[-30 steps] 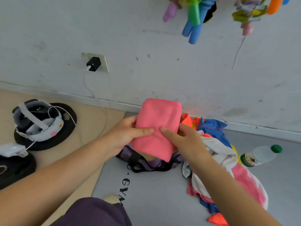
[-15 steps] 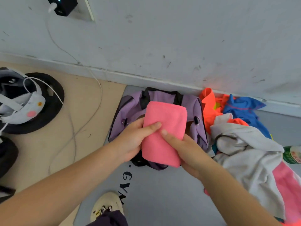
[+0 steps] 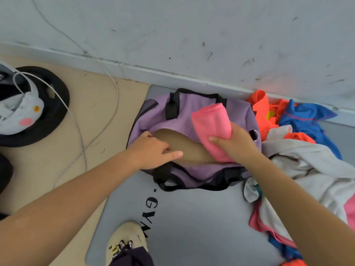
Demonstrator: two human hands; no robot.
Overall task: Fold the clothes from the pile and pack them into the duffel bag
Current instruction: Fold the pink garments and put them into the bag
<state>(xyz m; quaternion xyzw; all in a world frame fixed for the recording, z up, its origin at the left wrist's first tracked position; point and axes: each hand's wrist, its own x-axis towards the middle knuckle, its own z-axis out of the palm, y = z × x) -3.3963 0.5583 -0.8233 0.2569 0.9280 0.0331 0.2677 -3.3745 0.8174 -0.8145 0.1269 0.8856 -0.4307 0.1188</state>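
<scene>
The right hand (image 3: 233, 144) grips the folded pink cloth (image 3: 213, 129) by its near end, over the open purple duffel bag (image 3: 184, 120) on the gray mat (image 3: 192, 217). The cloth's long side points away, up toward the wall. The left hand (image 3: 151, 150) rests on the bag's opening with fingers loosely bent. The clothes pile (image 3: 299, 143) lies just right of the bag.

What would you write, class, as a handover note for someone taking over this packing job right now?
Right hand: grips the folded pink garment over the purple duffel bag.
Left hand: fingers at the bag's opening, holding it apart.
Done: pink garment folded.
Left: drop it in, then fold and pack the clothes pile lying right of the bag; tan lining shows inside, no clothes visible yet.
</scene>
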